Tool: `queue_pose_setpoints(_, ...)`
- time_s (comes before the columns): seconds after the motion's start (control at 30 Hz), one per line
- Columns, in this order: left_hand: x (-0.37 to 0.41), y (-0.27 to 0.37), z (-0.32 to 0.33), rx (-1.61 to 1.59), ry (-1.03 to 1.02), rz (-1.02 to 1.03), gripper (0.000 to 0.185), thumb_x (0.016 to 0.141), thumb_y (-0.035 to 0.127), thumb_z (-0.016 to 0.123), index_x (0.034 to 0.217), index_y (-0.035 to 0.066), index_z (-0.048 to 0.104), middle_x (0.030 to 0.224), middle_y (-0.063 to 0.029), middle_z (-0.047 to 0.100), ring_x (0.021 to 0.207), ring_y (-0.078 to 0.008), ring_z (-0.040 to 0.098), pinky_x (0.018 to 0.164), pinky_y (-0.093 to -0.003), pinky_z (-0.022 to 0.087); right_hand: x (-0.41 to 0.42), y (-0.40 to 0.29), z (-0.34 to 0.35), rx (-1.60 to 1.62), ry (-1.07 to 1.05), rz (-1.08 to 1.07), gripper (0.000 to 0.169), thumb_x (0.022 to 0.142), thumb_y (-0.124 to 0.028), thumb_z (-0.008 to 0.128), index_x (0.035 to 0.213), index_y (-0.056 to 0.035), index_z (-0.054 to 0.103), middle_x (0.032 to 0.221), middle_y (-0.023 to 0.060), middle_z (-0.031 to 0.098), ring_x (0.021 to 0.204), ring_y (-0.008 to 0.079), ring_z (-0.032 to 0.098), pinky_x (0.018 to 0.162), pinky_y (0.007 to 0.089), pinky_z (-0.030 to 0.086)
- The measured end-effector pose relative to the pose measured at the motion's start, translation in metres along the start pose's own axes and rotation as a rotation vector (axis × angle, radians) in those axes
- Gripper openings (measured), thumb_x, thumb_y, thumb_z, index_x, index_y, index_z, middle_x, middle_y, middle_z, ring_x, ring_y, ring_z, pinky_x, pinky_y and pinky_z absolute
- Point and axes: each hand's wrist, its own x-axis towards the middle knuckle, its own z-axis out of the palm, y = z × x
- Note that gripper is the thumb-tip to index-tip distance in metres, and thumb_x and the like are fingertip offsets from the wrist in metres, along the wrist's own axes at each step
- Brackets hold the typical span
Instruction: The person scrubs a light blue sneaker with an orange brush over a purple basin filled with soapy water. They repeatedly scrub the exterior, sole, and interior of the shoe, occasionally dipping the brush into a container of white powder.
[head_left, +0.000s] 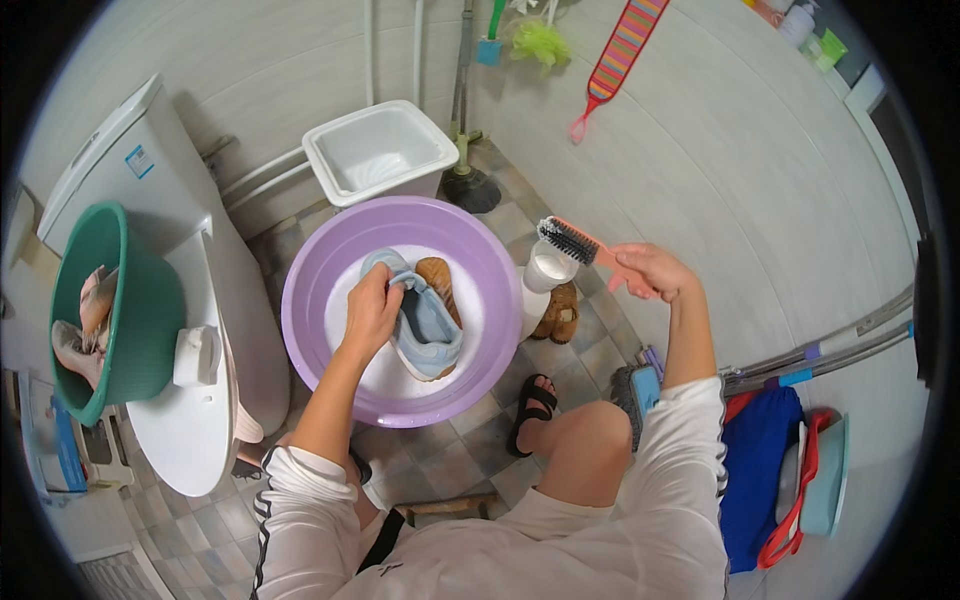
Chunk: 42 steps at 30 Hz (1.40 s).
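My left hand (371, 311) grips a light-blue shoe (429, 330) near its tongue and laces, over a purple plastic basin (315, 360). Foamy whitish water (352, 375) fills the basin's bottom. A second shoe lies partly hidden beside the first, its brown sole (437, 281) facing up. In my right hand (651, 271) is a pinkish-orange scrub brush (581, 240) with black bristles. White foam clings to the brush's tip, which is just above a white cup-shaped container (547, 268) right of the basin.
To the left, a green tub (142, 330) holding shoes stands on the closed toilet lid (180, 442), near a white block (196, 356). Behind the basin are a white rectangular bin (382, 150) and a plunger (471, 191). Brown slippers (559, 315) and a mop head (634, 397) lie right.
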Motion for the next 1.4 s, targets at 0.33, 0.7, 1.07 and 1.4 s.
queue_pose_setpoints(0.33, 0.000, -0.011, -0.013, 0.201, -0.005, -0.045, 0.012, 0.081, 0.009, 0.057, 0.083, -0.001, 0.049, 0.078, -0.0225, 0.057, 0.074, -0.0421, 0.057, 0.067, -0.0483, 0.045, -0.006, -0.031, 0.166, -0.257, -0.240, -0.089, 0.029, 0.095, -0.026, 0.052, 0.115, -0.0073, 0.063, 0.079, 0.0088, 0.067, 0.051, 0.0067, 0.048, 0.043, 0.0213, 0.036)
queue_pose_setpoints(0.7, -0.008, 0.013, -0.005, 0.103, -0.139, 0.128, 0.011, 0.080, 0.007, 0.058, 0.084, 0.001, 0.050, 0.073, -0.0203, 0.056, 0.068, -0.0391, 0.057, 0.061, -0.0437, 0.045, 0.058, 0.007, 0.265, -0.735, 0.451, -0.508, 0.026, 0.085, -0.020, 0.058, 0.105, -0.0038, 0.054, 0.081, 0.0204, 0.063, 0.073, 0.0395, 0.064, 0.062, 0.0502, 0.048)
queue_pose_setpoints(1.07, -0.014, 0.020, -0.024, 0.080, -0.068, 0.323, 0.015, 0.079, 0.008, 0.063, 0.090, 0.004, 0.055, 0.087, -0.0104, 0.058, 0.091, -0.0300, 0.055, 0.082, -0.0368, 0.042, 0.076, 0.000, 0.258, -0.351, 0.215, -0.565, 0.033, 0.082, -0.014, 0.060, 0.115, -0.0088, 0.061, 0.085, 0.0163, 0.067, 0.081, 0.0320, 0.066, 0.072, 0.0387, 0.051)
queue_pose_setpoints(1.4, -0.011, -0.022, -0.020, -1.691, -0.115, -0.433, 0.065, 0.092, 0.049, 0.049, 0.138, 0.005, 0.038, 0.138, -0.0169, 0.045, 0.128, -0.0330, 0.043, 0.110, -0.0472, 0.031, 0.049, -0.027, 0.240, 0.245, -0.186, -0.369, 0.032, 0.088, -0.006, 0.058, 0.119, 0.0001, 0.055, 0.094, 0.0134, 0.065, 0.079, 0.0166, 0.065, 0.069, 0.0301, 0.050)
